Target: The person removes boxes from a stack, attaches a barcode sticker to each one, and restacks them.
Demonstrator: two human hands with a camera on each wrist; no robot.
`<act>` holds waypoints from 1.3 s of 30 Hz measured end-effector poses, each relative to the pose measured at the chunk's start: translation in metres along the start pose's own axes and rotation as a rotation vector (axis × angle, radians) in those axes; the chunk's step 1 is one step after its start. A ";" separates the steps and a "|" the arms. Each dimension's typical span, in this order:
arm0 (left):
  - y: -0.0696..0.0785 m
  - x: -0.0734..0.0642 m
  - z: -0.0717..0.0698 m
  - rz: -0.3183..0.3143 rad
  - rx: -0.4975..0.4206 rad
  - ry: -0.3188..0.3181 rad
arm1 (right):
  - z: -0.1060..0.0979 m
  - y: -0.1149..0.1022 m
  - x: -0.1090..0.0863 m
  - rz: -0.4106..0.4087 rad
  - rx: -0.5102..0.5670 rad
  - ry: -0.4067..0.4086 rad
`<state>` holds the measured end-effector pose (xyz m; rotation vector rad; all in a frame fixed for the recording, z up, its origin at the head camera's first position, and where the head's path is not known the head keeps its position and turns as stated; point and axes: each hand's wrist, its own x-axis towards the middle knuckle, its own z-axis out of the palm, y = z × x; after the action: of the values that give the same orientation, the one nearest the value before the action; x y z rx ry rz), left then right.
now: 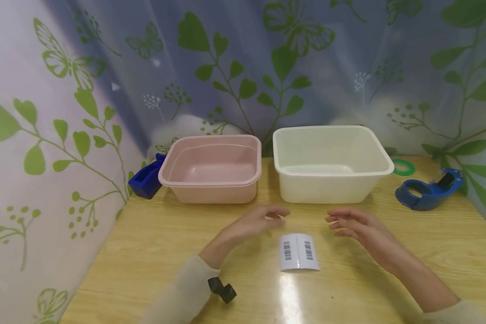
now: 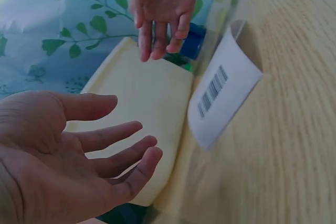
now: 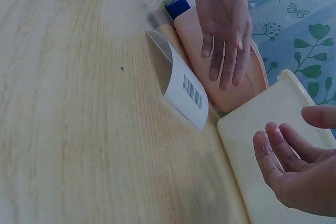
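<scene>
On the wooden table lies a white curved card [image 1: 299, 253] with a barcode printed on each half and a crease down its middle. In the left wrist view the card [image 2: 223, 87] bows up off the tabletop. My left hand [image 1: 256, 221] hovers to the left of it and just beyond, fingers loosely spread and holding nothing. Across from it, on the card's right, my right hand [image 1: 358, 227] is held in the air with relaxed, slightly bent fingers and a bare palm. Both palms face each other, as the right wrist view of my right hand [image 3: 299, 161] also shows.
Behind the hands stand a pink basin [image 1: 212, 191] and a cream-white basin [image 1: 324, 189]. A blue box-like holder [image 1: 146, 182] sits at the far left. To the right are a green tape roll [image 1: 403, 167] and a blue tape dispenser [image 1: 423, 195]. A patterned curtain [image 1: 235, 67] hangs behind.
</scene>
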<state>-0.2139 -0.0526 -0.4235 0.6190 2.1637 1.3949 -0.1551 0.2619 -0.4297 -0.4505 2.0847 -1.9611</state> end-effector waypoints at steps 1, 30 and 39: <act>-0.001 0.002 0.002 -0.007 -0.002 -0.015 | 0.001 0.002 0.001 0.004 -0.008 0.001; -0.015 0.013 0.019 -0.054 0.101 -0.071 | 0.041 0.011 0.017 0.097 -0.026 -0.020; -0.002 0.003 0.003 0.009 0.100 0.004 | 0.055 -0.001 0.021 0.125 -0.043 0.004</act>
<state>-0.2145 -0.0495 -0.4265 0.6637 2.2475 1.2997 -0.1538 0.2027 -0.4315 -0.3165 2.1065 -1.8525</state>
